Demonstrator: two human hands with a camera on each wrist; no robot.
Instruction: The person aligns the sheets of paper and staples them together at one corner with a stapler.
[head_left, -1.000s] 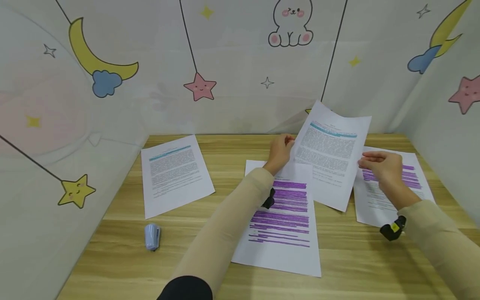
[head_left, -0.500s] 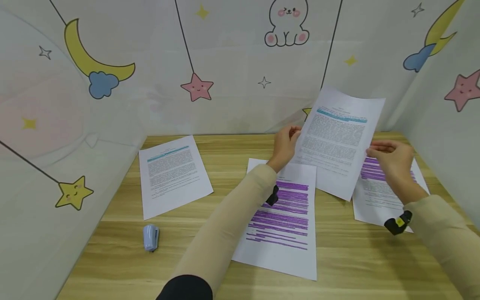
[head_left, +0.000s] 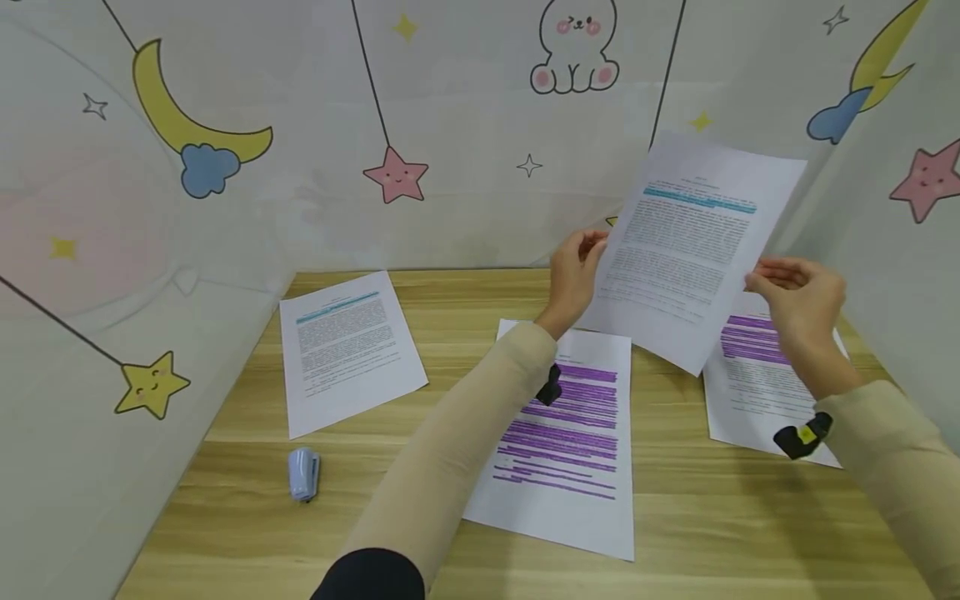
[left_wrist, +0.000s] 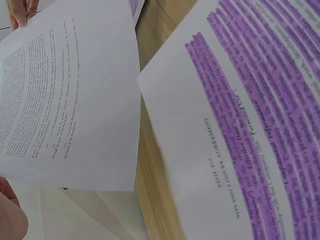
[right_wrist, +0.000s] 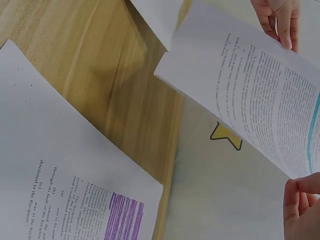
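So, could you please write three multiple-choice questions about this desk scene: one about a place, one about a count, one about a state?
1. Where is the stapler?
A. On the desk, near the left front
B. On the purple sheet
C. In the right hand

2. How many sheets lie flat on the desk?
A. One
B. Three
C. Five

3. In what state is the sheet with the blue line?
A. Flat on the desk
B. Crumpled into a ball
C. Held in the air by both hands

Answers:
1. A: the stapler lies alone on the wood, below the left sheet.
2. B: the left sheet, the middle purple sheet and the right purple sheet lie flat.
3. C: the left hand and right hand pinch its side edges above the desk.
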